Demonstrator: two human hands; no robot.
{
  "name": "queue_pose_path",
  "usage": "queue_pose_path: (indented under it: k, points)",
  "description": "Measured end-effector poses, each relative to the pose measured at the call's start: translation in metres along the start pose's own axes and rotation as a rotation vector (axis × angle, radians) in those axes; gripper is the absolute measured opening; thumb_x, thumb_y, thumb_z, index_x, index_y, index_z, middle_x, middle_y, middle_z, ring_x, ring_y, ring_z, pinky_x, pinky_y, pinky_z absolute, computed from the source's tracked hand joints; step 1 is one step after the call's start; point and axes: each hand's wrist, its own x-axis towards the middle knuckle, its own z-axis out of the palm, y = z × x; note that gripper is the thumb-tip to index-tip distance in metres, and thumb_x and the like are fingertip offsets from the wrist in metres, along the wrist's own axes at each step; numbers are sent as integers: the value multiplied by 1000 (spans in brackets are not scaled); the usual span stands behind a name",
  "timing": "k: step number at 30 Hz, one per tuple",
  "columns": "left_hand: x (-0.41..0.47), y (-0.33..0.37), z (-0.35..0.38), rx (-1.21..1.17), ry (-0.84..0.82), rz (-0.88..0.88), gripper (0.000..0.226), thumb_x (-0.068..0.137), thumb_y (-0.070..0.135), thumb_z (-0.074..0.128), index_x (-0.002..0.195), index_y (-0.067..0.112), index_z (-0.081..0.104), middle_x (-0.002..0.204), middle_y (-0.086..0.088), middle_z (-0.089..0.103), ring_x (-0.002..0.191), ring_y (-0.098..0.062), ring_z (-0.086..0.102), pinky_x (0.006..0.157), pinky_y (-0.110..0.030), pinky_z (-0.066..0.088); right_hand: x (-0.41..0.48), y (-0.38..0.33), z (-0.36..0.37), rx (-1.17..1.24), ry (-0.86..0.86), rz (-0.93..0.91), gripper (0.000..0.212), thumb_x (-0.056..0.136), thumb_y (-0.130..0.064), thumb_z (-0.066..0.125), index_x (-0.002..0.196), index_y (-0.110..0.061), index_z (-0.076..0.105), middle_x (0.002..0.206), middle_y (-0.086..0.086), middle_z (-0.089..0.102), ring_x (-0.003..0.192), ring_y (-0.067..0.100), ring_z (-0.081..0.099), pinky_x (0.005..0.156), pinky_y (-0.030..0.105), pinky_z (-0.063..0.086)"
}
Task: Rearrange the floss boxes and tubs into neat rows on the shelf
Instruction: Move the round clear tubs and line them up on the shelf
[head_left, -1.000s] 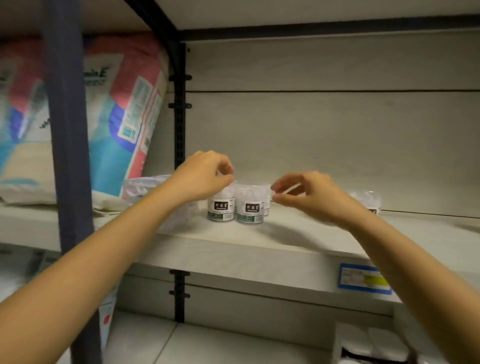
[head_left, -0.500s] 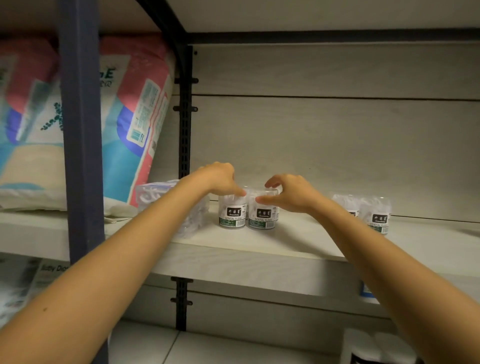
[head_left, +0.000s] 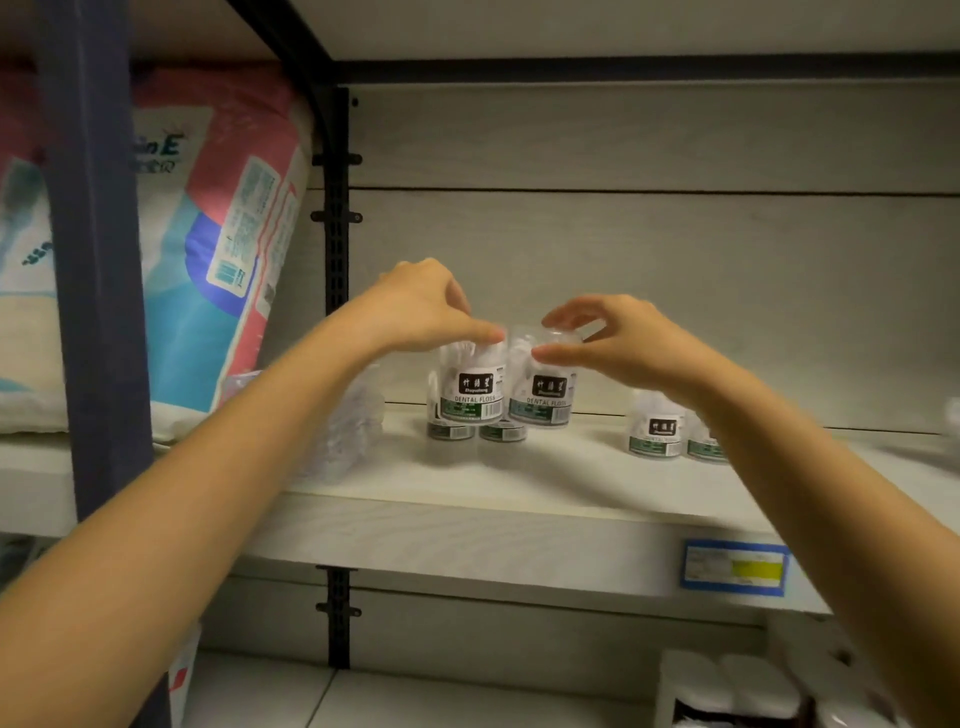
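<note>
Two clear dental floss tubs are lifted off the white shelf (head_left: 519, 483). My left hand (head_left: 415, 306) pinches the top of the left floss tub (head_left: 472, 389). My right hand (head_left: 618, 338) pinches the lid of the right floss tub (head_left: 543, 392). Both hang side by side, above two more tubs (head_left: 478, 431) that stand behind them on the shelf, mostly hidden. A pair of tubs (head_left: 654, 428) stands to the right, partly covered by my right forearm. A clear floss box (head_left: 343, 431) lies at the left, behind my left forearm.
A dark upright post (head_left: 93, 260) and a black slotted rail (head_left: 337, 208) divide the shelves. Large pink and blue packs (head_left: 223, 234) fill the left bay. A blue price tag (head_left: 735, 567) sits on the shelf edge. White rolls (head_left: 727, 686) sit on the shelf below at the right.
Both hands have closed on the two front tubs and raised them off the shelf, uncovering two tubs behind. The camera has moved closer.
</note>
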Motion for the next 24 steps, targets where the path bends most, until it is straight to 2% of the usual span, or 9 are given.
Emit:
queue_pose_path:
  k: [3, 4, 6, 10, 12, 15, 17, 21, 24]
  points:
    - [-10, 31, -4, -111, 30, 37, 45, 66, 58, 70, 94, 24, 74, 93, 8, 69, 84, -5, 60, 64, -21, 44, -25, 6, -40, 25, -41, 18, 47, 70, -52, 67, 111, -30, 62, 112, -8, 59, 99, 12, 58, 90, 31, 46]
    - [-14, 40, -4, -144, 32, 49, 45, 63, 59, 71, 91, 25, 75, 90, 9, 69, 82, -2, 60, 62, -18, 43, -33, 8, -50, 28, -53, 26, 49, 67, -56, 65, 109, -32, 62, 111, -8, 59, 100, 12, 58, 91, 34, 47]
    - [-19, 61, 1, -203, 31, 73, 46, 58, 62, 71, 85, 26, 76, 86, 9, 72, 84, -3, 62, 68, -17, 45, -52, 16, -71, 29, -69, 42, 56, 57, -61, 60, 106, -35, 61, 111, -8, 60, 100, 13, 59, 91, 36, 48]
    - [-29, 100, 21, -268, -17, 91, 49, 47, 67, 71, 78, 29, 77, 82, 9, 75, 88, -5, 64, 85, -28, 50, -83, 42, -103, 19, -107, 44, 63, 50, -62, 58, 107, -34, 62, 110, -10, 62, 95, 9, 61, 84, 32, 50]
    - [-31, 117, 34, -303, -10, 91, 47, 48, 64, 72, 79, 28, 78, 81, 9, 75, 88, -4, 65, 86, -30, 51, -92, 56, -114, -7, -98, 36, 61, 53, -62, 59, 107, -34, 63, 109, -10, 63, 91, 7, 63, 80, 28, 50]
    - [-26, 138, 56, -346, 74, 75, 41, 58, 55, 75, 84, 23, 78, 83, 8, 74, 84, 0, 63, 78, -23, 50, -94, 82, -123, -62, -13, 24, 51, 66, -57, 64, 109, -31, 63, 108, -11, 62, 89, 6, 63, 78, 25, 47]
    - [-22, 147, 71, -350, 121, 61, 44, 60, 51, 76, 90, 19, 76, 89, 5, 74, 84, -2, 63, 75, -20, 46, -91, 99, -123, -83, 26, 30, 45, 72, -51, 66, 111, -29, 63, 109, -10, 61, 91, 10, 63, 79, 25, 46]
    - [-14, 152, 97, -258, 106, 28, 53, 61, 51, 77, 99, 13, 73, 101, -3, 73, 95, -12, 65, 87, -25, 49, -90, 127, -106, -90, -15, 62, 42, 74, -49, 66, 110, -28, 63, 111, -9, 62, 92, 13, 64, 83, 30, 50]
    - [-11, 148, 113, -223, 51, 1, 54, 62, 51, 76, 101, 13, 72, 104, -3, 73, 98, -14, 64, 90, -29, 50, -91, 138, -92, -59, -40, 72, 42, 75, -47, 67, 111, -26, 63, 110, -8, 62, 93, 16, 63, 84, 33, 51]
